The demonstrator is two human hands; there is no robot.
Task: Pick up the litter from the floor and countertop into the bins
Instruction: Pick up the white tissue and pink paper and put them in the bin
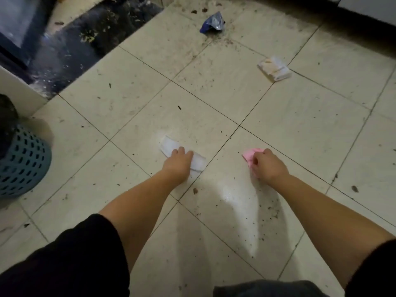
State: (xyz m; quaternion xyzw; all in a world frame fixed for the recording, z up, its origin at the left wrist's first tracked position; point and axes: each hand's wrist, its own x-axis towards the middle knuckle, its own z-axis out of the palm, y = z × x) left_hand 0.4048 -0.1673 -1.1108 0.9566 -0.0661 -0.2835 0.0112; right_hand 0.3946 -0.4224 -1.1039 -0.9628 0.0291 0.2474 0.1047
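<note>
On the dirty tiled floor, my left hand is pressed down on a flat white wrapper, its fingers curled over the wrapper's middle. My right hand is closed around a crumpled pink piece of litter that touches the floor. Farther off lie a blue and silver foil packet and a folded white and beige wrapper. A teal perforated bin lined with a dark bag stands at the left edge.
Crumbs and dark specks are scattered over the tiles. A black mat covered in debris lies at the upper left beside a white cabinet corner. A dark cabinet base runs along the top right.
</note>
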